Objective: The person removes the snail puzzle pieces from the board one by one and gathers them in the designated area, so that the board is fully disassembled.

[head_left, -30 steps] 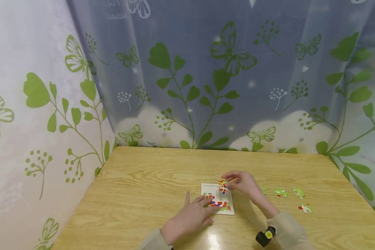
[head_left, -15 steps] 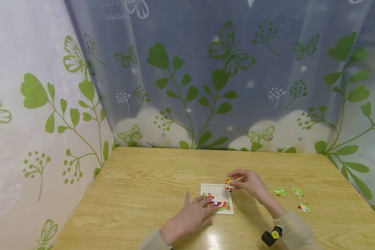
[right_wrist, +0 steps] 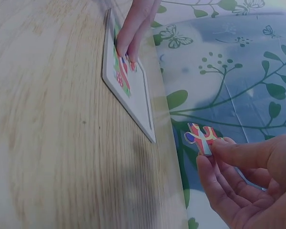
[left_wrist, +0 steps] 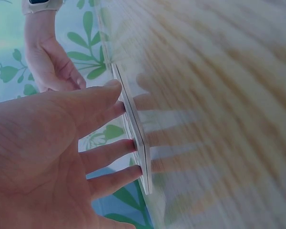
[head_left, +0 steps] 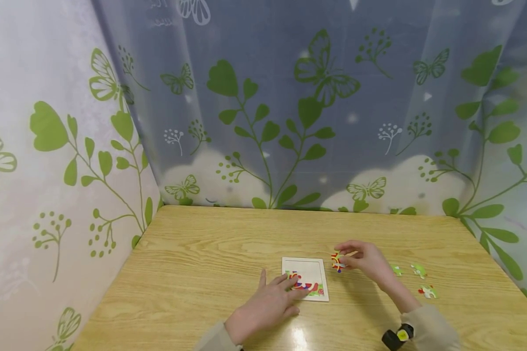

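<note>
My right hand pinches a red, yellow and blue jigsaw piece between thumb and fingers, off to the right of the puzzle tray. In the right wrist view the jigsaw piece is held up clear of the tabletop. With fingers spread and fairly straight, my left hand rests its fingertips on the white puzzle tray. Colourful pieces fill the tray's near part, partly hidden under those fingers. Its far part shows bare white board.
Several loose green, white and red pieces lie on the right of the wooden table, among them a green piece and a red-and-white piece. A patterned curtain hangs behind the table's far edge.
My right hand has moved right with the jigsaw piece, from above the tray's far right corner to beside the tray. The left hand has stayed in place.
</note>
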`<state>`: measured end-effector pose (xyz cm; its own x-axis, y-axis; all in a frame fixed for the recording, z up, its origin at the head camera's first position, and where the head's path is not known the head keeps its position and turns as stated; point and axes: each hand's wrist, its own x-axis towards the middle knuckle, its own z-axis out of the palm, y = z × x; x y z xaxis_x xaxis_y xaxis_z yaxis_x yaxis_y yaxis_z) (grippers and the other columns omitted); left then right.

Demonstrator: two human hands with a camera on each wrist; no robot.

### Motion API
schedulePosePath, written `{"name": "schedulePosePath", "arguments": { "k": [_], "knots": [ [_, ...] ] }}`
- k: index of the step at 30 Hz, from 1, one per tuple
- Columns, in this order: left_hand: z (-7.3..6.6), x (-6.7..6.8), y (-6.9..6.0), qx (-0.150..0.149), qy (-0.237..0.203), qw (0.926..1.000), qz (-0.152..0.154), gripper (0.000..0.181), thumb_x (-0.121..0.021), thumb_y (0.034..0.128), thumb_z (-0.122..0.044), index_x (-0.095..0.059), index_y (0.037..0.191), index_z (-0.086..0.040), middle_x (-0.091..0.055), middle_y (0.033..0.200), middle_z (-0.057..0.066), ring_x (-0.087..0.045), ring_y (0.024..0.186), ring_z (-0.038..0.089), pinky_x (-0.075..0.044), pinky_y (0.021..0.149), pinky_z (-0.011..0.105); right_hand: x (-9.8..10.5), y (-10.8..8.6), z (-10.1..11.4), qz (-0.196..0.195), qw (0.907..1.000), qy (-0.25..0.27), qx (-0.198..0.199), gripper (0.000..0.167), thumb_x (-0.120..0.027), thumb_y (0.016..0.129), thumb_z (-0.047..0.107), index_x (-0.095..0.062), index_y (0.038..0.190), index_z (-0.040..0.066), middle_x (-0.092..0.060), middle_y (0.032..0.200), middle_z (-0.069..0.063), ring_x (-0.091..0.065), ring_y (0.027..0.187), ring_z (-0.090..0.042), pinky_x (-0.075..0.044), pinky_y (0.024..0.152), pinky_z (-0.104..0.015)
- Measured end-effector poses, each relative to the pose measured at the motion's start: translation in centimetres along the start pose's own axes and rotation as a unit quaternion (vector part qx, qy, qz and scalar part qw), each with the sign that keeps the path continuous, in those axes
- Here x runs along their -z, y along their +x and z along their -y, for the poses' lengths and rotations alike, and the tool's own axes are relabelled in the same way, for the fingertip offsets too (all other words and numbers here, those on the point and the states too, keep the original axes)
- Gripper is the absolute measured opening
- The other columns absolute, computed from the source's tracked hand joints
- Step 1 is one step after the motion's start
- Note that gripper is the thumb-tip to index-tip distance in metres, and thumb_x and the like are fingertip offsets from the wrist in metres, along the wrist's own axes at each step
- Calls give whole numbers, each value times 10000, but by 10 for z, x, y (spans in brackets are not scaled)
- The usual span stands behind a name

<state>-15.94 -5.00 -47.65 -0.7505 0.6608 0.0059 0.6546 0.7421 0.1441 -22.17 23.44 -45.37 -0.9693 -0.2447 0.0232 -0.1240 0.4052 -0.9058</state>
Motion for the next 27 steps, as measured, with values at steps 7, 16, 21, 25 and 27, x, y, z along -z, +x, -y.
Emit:
{"name": "schedulePosePath", "arguments": {
  "k": [7,16,21,25,27],
  "knots": [
    [0,-1,0,-36,44,10000,-7,479,-602,998,-407,-539,1470,-353,-462,1562,7,-455,1419,289,-300,1093,738,15,-9,-7,-108,9996,-237,-93,328,-701,937,36,-641,1228,-101,-681,1116,-234,-719,857,-203,-625,741,-397],
    [1,-2,1,-34,69,10000,5,492,-603,995,-414,-527,1478,-358,-453,1567,5,-455,1418,292,-301,1097,734,41,-23,-20,-209,9994,-266,-73,375,-696,951,67,-613,1266,-120,-662,1152,-276,-714,833,-146,-624,725,-397],
    [1,-2,1,-20,50,10000,4,488,-604,989,-420,-536,1468,-356,-462,1559,20,-448,1423,302,-305,1096,732,57,-33,-30,-420,9985,-314,-172,395,-705,948,82,-613,1279,-113,-661,1156,-270,-706,820,-122,-627,732,-368],
    [0,-2,0,-32,66,10000,7,485,-603,993,-414,-538,1469,-349,-465,1558,19,-451,1422,300,-309,1094,732,69,-42,-36,-569,9967,-540,-190,398,-711,943,84,-617,1275,-116,-677,1127,-254,-711,799,-108,-625,705,-358],
    [0,-1,0,-34,77,10000,2,486,-605,991,-417,-539,1468,-351,-467,1556,18,-453,1420,299,-313,1091,733,75,-46,-39,-590,9957,-671,-224,401,-712,942,87,-617,1274,-117,-684,1121,-248,-715,795,-106,-623,700,-354]
  ]
}}
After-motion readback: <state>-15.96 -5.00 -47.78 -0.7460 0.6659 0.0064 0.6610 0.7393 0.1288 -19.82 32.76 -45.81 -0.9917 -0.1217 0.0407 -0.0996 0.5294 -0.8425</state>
